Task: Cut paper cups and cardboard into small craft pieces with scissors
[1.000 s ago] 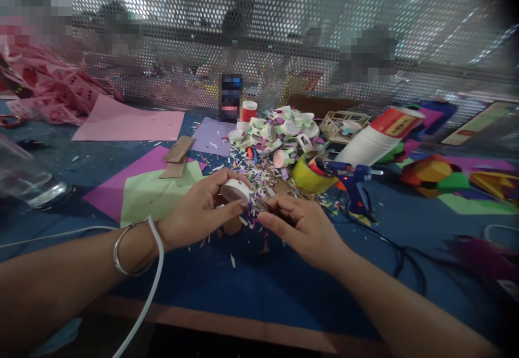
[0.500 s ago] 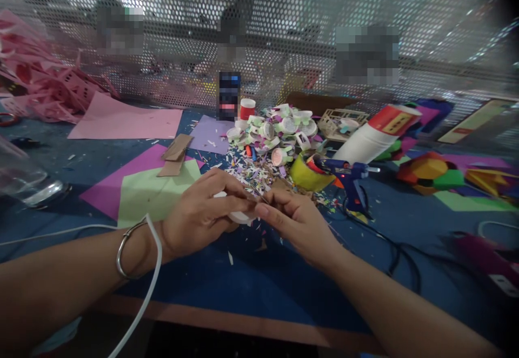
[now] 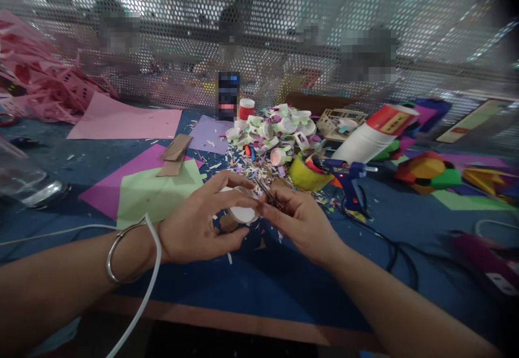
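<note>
My left hand (image 3: pixel 198 214) has its fingers stretched over a white round cup piece (image 3: pixel 243 214), with the thumb spread apart below it. Whether those fingertips touch the piece is unclear. My right hand (image 3: pixel 302 223) closes on a slim metal tool (image 3: pixel 267 193), its thumb and index finger pinched around it; the tool's exact kind is partly hidden. The right fingertips are right beside the cup piece. A brown scrap (image 3: pixel 229 223) shows between the left thumb and fingers. Behind both hands lies a heap of cut cup pieces with pale green strips (image 3: pixel 275 128).
A blue glue gun (image 3: pixel 351 177) rests on a yellow ring (image 3: pixel 304 174) at right, its cord trailing across the table. Stacked paper cups (image 3: pixel 360 144) lean behind it. Green paper (image 3: pixel 150 196) and a clear bottle (image 3: pixel 32 185) are on the left. A white cable (image 3: pixel 152 271) crosses my left wrist.
My left thumb has dropped away from the cup piece and the hand has opened wider. The metal tool in my right hand has turned and shows more clearly.
</note>
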Demonstrator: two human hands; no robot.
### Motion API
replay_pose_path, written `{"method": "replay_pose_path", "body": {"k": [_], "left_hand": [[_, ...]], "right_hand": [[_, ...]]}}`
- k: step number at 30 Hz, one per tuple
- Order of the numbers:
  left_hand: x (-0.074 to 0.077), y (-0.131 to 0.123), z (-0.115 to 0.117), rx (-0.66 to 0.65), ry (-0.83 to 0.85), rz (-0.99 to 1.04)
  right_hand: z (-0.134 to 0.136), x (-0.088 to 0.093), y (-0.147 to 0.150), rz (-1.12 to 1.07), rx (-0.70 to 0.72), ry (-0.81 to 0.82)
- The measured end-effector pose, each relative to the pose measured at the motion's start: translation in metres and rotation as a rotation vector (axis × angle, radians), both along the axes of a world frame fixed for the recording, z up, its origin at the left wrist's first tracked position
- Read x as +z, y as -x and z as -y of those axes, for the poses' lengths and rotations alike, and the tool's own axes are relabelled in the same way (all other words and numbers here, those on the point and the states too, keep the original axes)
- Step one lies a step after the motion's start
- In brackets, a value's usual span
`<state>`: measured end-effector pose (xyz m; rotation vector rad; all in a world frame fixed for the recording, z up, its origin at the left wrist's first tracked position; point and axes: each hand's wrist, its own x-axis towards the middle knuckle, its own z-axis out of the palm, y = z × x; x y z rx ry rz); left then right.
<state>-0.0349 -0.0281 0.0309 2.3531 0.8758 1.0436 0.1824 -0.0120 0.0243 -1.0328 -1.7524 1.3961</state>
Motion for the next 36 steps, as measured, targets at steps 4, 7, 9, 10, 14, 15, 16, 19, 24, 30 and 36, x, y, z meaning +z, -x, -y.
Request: {"method": "replay_pose_path", "body": {"k": [4, 7, 9, 10, 14, 15, 16, 19, 24, 30, 36], "left_hand": [[0.002, 0.002, -0.002, -0.03, 0.373, 0.136], [-0.003, 0.002, -0.007, 0.005, 0.669, 0.21], [-0.006, 0.001, -0.01, -0.027, 0.798, 0.19], [-0.007, 0.0, -0.01, -0.045, 0.845, 0.183], [-0.006, -0.003, -0.01, 0.003, 0.913, 0.294], [-0.006, -0.004, -0.01, 0.035, 0.891, 0.344], [-0.006, -0.004, -0.01, 0.07, 0.852, 0.391], [-0.008, -0.004, -0.012, 0.164, 0.714, 0.466], [-0.008, -0.004, -0.011, 0.202, 0.558, 0.438], [-0.011, -0.007, -0.005, 0.202, 0.464, 0.416], [-0.02, -0.006, 0.001, 0.182, 0.361, 0.394]], "right_hand": [[-0.002, 0.003, -0.004, 0.118, 0.041, -0.139], [-0.001, 0.002, -0.005, 0.172, 0.084, -0.156], [-0.001, 0.001, -0.005, 0.212, 0.099, -0.163], [-0.001, 0.0, -0.005, 0.232, 0.104, -0.166], [-0.003, -0.002, -0.005, 0.233, 0.088, -0.168], [-0.003, -0.002, -0.006, 0.234, 0.071, -0.176], [-0.004, -0.002, -0.006, 0.243, 0.052, -0.193], [-0.003, -0.001, -0.007, 0.286, 0.013, -0.244], [-0.002, -0.001, -0.006, 0.315, 0.026, -0.271], [-0.002, -0.002, -0.002, 0.305, 0.005, -0.313], [-0.002, -0.001, -0.003, 0.345, 0.003, -0.341]]}}
